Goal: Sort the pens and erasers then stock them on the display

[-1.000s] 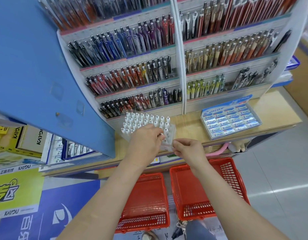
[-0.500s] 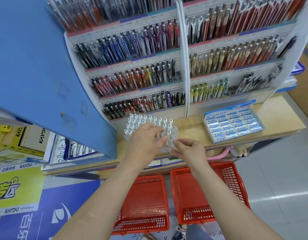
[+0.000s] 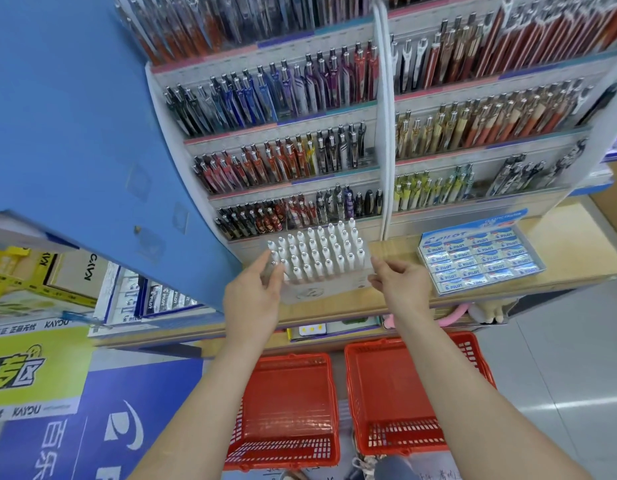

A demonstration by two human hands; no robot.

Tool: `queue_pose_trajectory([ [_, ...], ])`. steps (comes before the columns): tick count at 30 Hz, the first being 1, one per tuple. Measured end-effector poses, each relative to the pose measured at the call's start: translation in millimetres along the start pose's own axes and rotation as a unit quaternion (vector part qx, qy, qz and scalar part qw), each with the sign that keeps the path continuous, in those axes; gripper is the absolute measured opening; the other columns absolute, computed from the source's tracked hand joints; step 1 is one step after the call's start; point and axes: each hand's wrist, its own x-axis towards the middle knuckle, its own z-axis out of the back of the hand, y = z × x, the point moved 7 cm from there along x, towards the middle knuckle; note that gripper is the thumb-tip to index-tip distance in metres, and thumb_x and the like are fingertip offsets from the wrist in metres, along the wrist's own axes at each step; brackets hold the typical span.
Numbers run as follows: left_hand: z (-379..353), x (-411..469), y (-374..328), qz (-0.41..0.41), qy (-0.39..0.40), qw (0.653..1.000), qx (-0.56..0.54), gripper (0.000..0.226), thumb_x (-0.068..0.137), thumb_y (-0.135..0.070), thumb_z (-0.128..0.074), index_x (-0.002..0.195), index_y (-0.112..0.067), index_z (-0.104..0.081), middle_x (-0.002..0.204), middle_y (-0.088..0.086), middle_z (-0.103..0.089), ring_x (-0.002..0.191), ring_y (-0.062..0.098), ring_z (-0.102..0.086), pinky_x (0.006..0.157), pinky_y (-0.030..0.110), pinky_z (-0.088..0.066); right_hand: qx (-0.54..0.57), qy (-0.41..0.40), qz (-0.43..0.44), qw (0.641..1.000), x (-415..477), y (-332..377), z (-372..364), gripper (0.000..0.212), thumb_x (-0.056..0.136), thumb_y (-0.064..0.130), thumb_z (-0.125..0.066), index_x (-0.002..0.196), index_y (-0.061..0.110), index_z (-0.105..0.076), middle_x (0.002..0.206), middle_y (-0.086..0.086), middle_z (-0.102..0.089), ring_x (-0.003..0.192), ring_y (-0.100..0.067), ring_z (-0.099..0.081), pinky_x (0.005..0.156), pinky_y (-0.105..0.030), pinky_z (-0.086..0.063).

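Gripping with the left hand, fingers and thumb curled on the left wall of the clear plastic case of upright white pens, by the look of it; coming in with the right hand at the case's right front corner, thumb and fingertips drawn together just beside the edge, though impossible to tell whether pinching it or merely close; resting the case on the pale wooden ledge, tight against the foot of the tiered white pen rack with its rows of dark, red, blue and yellow pens; moving outward to the blue-and-white cardboard box of wrapped erasers, set on the same ledge to the right, apart from the case; further down, on the floor, two red plastic mesh baskets side by side; looks like the stocking step, then, with the sorting seemingly over and the white pens being squared into place; calls next for a sure hold on both sides, then a level slide straight back against the rack; no tipping, lest the upright pens topple; worth keeping clear of the eraser box too.
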Motion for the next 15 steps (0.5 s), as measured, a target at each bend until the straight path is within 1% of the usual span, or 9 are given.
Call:
queue_pose_trajectory([
  [2, -3, -2, -2, -0.002, 0.0, 1.0, -0.002, 0.047, 0.094, -0.041, -0.051, 0.137, -0.022, -0.048, 0.096, -0.004, -0.067, 0.091, 0.012, -0.061, 0.084, 0.025, -0.044, -0.005, 0.007, -0.005, 1.0, 4, 0, 0, 0.024, 0.084, 0.028, -0.071, 0.063, 0.019, -0.067, 0.059, -0.002, -0.069, 0.069, -0.026, -0.07, 0.083, -0.05, -0.055],
  [4, -5, -2, -3, -0.002, 0.001, 1.0, 0.006, 0.048, 0.094, -0.041, -0.051, 0.138, -0.022, -0.047, 0.076, -0.017, -0.051, 0.08, 0.011, -0.057, 0.078, 0.023, -0.041, -0.027, 0.006, 0.01, 1.0, 4, 1, 5, 0.02, 0.084, 0.033, -0.069, 0.073, 0.016, -0.07, 0.064, -0.001, -0.069, 0.069, -0.024, -0.07, 0.081, -0.048, -0.056],
  [6, -6, 0, -2, 0.001, 0.0, 1.0, 0.006, 0.048, 0.094, -0.041, -0.051, 0.138, -0.022, -0.047, 0.068, -0.022, -0.041, 0.077, 0.008, -0.052, 0.076, 0.023, -0.04, -0.125, -0.021, 0.07, 0.989, 5, 7, 25, 0.023, 0.083, 0.04, -0.067, 0.086, 0.017, -0.072, 0.071, 0.002, -0.068, 0.074, -0.025, -0.068, 0.074, -0.04, -0.055],
  [8, -6, 1, -1, 0.007, -0.001, 1.0, -0.003, 0.049, 0.094, -0.041, -0.051, 0.138, -0.021, -0.047, 0.071, -0.02, -0.047, 0.078, 0.01, -0.054, 0.077, 0.024, -0.041, -0.255, -0.061, 0.119, 0.957, 2, 11, 54, 0.022, 0.084, 0.036, -0.065, 0.095, 0.018, -0.071, 0.074, 0.001, -0.065, 0.08, -0.027, -0.064, 0.068, -0.031, -0.045],
  [10, -8, 2, -1, 0.007, 0.0, 1.0, -0.003, 0.049, 0.094, -0.042, -0.05, 0.138, -0.021, -0.047, 0.077, -0.012, -0.055, 0.08, 0.011, -0.056, 0.076, 0.023, -0.04, -0.353, -0.082, 0.142, 0.921, 4, 4, 81, 0.026, 0.085, 0.035, -0.064, 0.103, 0.017, -0.068, 0.076, -0.006, -0.066, 0.082, -0.031, -0.061, 0.064, -0.033, -0.043],
  [11, -9, 3, -2, 0.005, -0.001, 1.0, -0.003, 0.049, 0.094, -0.043, -0.05, 0.138, -0.021, -0.046, 0.075, -0.014, -0.052, 0.078, 0.009, -0.054, 0.074, 0.023, -0.039, -0.387, -0.081, 0.143, 0.907, 5, 0, 88, 0.027, 0.085, 0.035, -0.064, 0.105, 0.017, -0.068, 0.079, -0.011, -0.067, 0.082, -0.033, -0.062, 0.063, -0.035, -0.044],
  [13, -10, 6, -3, 0.002, 0.0, 1.0, -0.004, 0.05, 0.094, -0.044, -0.049, 0.139, -0.022, -0.045, 0.071, -0.02, -0.045, 0.077, 0.007, -0.051, 0.074, 0.024, -0.04, -0.42, -0.072, 0.149, 0.893, 15, -10, 92, 0.023, 0.085, 0.032, -0.062, 0.103, 0.018, -0.069, 0.085, -0.016, -0.068, 0.084, -0.034, -0.062, 0.063, -0.035, -0.043],
  [14, -11, 8, -3, 0.001, -0.003, 1.0, -0.007, 0.05, 0.094, -0.044, -0.049, 0.139, -0.022, -0.045, 0.074, -0.018, -0.049, 0.079, 0.008, -0.052, 0.075, 0.025, -0.041, -0.423, -0.072, 0.157, 0.89, 21, -12, 91, 0.02, 0.086, 0.029, -0.061, 0.101, 0.019, -0.069, 0.087, -0.016, -0.068, 0.084, -0.035, -0.062, 0.063, -0.034, -0.041],
  [15, -10, 9, -3, 0.004, -0.006, 1.0, -0.013, 0.05, 0.093, -0.044, -0.05, 0.138, -0.022, -0.046, 0.08, -0.011, -0.058, 0.081, 0.011, -0.056, 0.077, 0.026, -0.042, -0.427, -0.068, 0.158, 0.888, 25, -13, 89, 0.018, 0.086, 0.026, -0.06, 0.099, 0.019, -0.07, 0.088, -0.016, -0.069, 0.085, -0.035, -0.062, 0.064, -0.033, -0.04],
])
